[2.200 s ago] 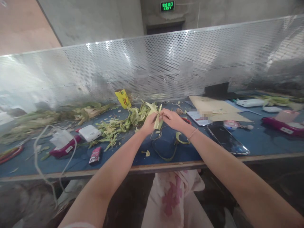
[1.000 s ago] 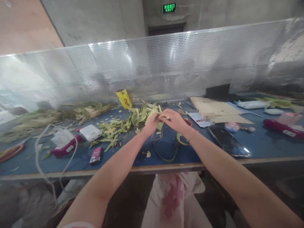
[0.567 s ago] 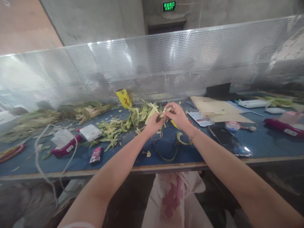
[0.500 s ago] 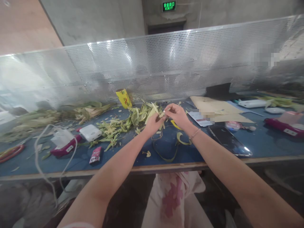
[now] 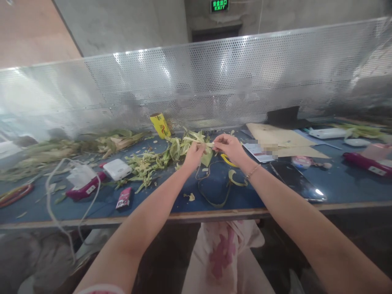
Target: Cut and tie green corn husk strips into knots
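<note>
A pale green leaf strip (image 5: 208,145) is stretched between my two hands above the table. My left hand (image 5: 194,156) is closed on its left part, in front of a heap of pale green leaves (image 5: 177,149). At the strip's other end, the thumb and fingers of my right hand (image 5: 228,146) pinch together. Below the hands hangs or lies a broader leaf piece (image 5: 206,158); which of the two I cannot tell. A thin curved stem or cord (image 5: 214,204) lies on the blue table, beside a curled leaf scrap (image 5: 235,178).
Left of me are a white charger box (image 5: 116,169), a purple power strip (image 5: 84,188) with a white cable and a small pink box (image 5: 124,198). A phone (image 5: 297,181) and brown paper (image 5: 284,139) lie right. A perforated metal screen (image 5: 196,81) stands behind the table.
My left hand has shifted slightly left and up, away from my right hand. More of the leaf strip now shows between them. My right hand has barely moved.
</note>
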Motion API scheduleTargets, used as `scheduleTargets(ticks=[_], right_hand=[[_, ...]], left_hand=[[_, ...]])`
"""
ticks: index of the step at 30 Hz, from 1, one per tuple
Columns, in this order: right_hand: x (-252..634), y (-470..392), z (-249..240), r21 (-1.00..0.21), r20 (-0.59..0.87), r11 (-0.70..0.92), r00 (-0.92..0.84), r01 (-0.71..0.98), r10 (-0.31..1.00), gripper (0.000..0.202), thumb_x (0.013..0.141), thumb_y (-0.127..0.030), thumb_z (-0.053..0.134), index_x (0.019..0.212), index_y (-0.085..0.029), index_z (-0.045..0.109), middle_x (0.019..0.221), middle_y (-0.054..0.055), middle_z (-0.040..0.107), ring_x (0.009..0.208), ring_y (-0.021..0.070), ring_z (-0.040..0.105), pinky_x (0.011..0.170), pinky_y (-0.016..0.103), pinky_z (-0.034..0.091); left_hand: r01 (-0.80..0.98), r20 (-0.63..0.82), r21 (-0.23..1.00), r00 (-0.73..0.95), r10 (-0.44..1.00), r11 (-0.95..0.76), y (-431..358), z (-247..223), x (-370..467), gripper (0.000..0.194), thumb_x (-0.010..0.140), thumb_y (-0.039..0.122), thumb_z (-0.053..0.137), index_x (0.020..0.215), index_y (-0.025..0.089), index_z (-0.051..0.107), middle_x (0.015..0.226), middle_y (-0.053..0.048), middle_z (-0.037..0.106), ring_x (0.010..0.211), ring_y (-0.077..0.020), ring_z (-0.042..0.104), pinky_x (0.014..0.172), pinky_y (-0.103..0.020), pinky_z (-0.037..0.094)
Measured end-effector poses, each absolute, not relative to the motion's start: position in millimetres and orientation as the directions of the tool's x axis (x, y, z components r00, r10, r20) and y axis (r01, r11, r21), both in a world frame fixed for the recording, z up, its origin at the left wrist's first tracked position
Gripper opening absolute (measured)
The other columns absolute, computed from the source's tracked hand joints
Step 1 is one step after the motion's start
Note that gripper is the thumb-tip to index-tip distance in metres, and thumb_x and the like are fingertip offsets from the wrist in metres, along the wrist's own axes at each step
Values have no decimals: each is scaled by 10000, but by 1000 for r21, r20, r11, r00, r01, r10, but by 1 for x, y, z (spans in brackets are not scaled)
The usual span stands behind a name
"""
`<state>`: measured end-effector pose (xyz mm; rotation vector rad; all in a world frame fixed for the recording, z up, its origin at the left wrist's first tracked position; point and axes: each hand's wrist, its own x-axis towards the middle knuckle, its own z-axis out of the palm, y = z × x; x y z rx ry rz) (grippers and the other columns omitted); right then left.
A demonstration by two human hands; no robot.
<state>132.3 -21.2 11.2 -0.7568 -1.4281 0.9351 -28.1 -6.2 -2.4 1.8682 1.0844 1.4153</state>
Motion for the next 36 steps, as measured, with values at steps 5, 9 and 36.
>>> scheduleTargets(ticks=[5,9,36], right_hand=[[131,-24,13,-892,438,411,-140,-188,888,313,586,-392,743,737,-189,558,631,-33,576,601,103,582,639,285,516],[130,-26,15,-901,411,377,-149,-215,899,326,566,-378,769,734,-184,567,631,-38,578,588,92,575,634,277,512],[138,-24,11,-797,564,581,-139,168,814,214,798,-390,555,789,-179,594,686,22,612,632,141,571,616,294,483]], left_hand=[[526,579,629,173,797,-572,-14,5,-33,271,845,293,461,605,180,518,584,-9,528,632,-152,513,650,-284,389],[507,607,644,117,786,-573,-19,7,-32,39,814,213,491,813,192,523,664,11,560,637,-142,540,680,-289,411],[-64,393,918,259,882,-391,-19,8,-29,221,790,373,531,732,184,434,577,37,436,515,-78,383,499,-216,252]])
